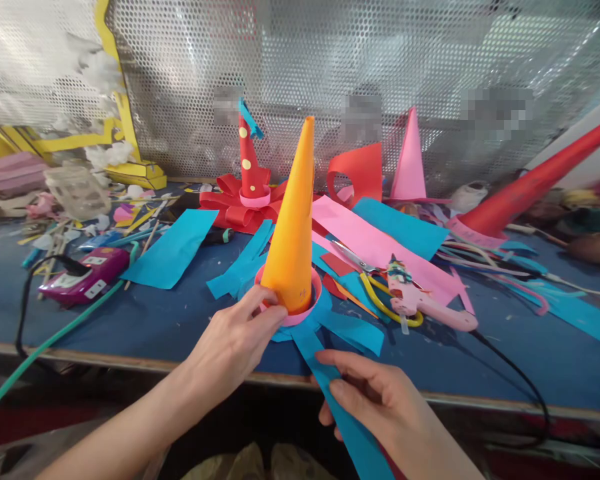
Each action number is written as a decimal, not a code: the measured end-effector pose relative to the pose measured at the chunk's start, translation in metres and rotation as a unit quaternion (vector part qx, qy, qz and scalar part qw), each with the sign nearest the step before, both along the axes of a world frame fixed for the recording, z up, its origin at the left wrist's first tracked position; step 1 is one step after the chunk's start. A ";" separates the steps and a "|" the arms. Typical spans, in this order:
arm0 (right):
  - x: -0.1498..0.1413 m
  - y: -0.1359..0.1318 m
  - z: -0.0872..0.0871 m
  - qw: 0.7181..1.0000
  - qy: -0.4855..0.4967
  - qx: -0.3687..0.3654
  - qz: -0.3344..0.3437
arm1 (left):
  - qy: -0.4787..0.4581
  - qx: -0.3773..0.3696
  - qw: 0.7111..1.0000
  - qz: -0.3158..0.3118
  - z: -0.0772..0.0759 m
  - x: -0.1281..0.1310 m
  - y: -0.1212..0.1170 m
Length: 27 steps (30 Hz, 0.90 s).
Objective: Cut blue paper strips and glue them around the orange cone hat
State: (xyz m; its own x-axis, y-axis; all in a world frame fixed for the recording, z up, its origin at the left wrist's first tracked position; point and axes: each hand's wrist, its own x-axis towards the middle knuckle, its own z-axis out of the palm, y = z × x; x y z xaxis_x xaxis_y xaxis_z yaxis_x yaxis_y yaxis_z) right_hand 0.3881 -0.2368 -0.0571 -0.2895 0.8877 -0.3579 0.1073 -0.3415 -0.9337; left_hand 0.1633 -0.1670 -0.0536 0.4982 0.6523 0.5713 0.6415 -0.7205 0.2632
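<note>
An orange paper cone (293, 220) stands upright in a pink ring (314, 303) near the table's front edge, with blue paper strips fanning out beneath it. My left hand (235, 343) pinches the pink ring at the cone's base on its left side. My right hand (380, 407) holds one long blue paper strip (353, 427) that runs from under the cone down over the table edge, with the thumb pressed on top of it.
A pink glue gun (420, 299) with a black cord and yellow-handled scissors (380, 293) lie right of the cone. A red dotted cone (250, 167), pink cone (411, 160) and long red cone (535, 180) stand behind. Blue and pink paper sheets cover the blue table (145, 320). A purple device (87, 273) lies left.
</note>
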 end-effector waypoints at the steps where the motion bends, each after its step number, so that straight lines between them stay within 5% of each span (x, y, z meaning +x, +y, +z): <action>1: 0.000 0.000 0.000 1.000 0.007 -0.009 0.002 | -0.010 0.008 1.000 0.002 0.001 0.000 -0.001; 9: -0.001 0.005 0.005 0.999 0.026 -0.030 -0.007 | 0.031 0.014 0.996 -0.088 -0.003 0.007 -0.020; 18: 0.000 0.005 0.006 1.000 0.021 0.004 0.001 | 0.128 0.018 0.990 -0.049 -0.013 0.017 -0.024; 27: 0.012 -0.015 0.004 0.991 -0.110 0.075 -0.009 | 0.164 0.047 0.985 0.031 -0.030 0.026 -0.039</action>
State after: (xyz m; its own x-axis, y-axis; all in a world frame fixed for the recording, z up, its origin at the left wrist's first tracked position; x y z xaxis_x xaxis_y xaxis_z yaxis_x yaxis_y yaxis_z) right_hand 0.4005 -0.2514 -0.0532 -0.2024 0.9400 -0.2747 0.3090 -0.2048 -0.9287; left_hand 0.1896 -0.2061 -0.0837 0.6271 0.6387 0.4460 0.7241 -0.6890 -0.0313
